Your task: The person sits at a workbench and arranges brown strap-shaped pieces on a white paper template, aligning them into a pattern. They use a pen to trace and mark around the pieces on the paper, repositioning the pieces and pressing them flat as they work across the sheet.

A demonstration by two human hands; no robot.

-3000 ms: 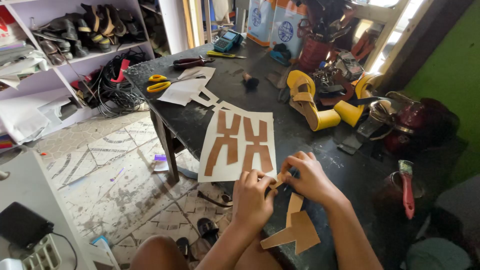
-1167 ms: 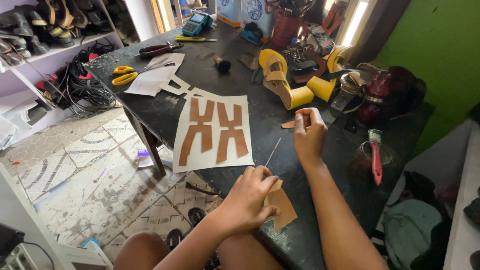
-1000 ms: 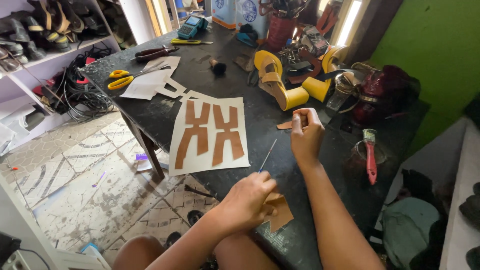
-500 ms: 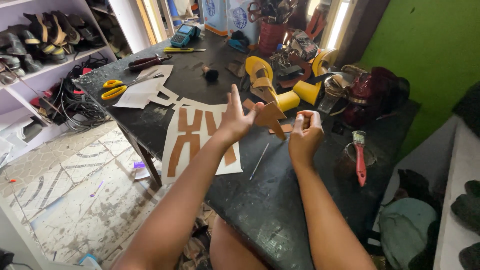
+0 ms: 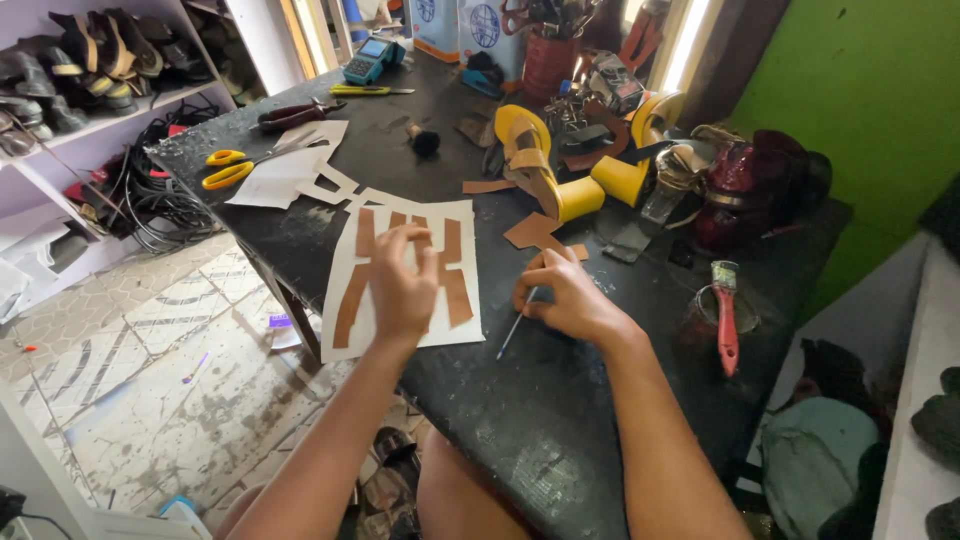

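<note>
Left hand [image 5: 400,285] flat, fingers spread, pressing the brown strips [image 5: 452,275] on the white sheet [image 5: 345,335], mid-frame. Right hand [image 5: 570,298] pinches a thin tool [image 5: 512,332] beside it. Those strips look light and floppy; best lifted by an edge.

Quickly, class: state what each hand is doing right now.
Left hand: open, fingers spread, resting on the brown cut-outs on the white sheet.
Right hand: closed on a thin pen-like tool.

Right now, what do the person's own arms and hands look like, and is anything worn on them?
Both arms are bare to the frame edge: no sleeves, gloves, watch or rings show. The left hand and right hand have short nails on slim fingers.
</note>
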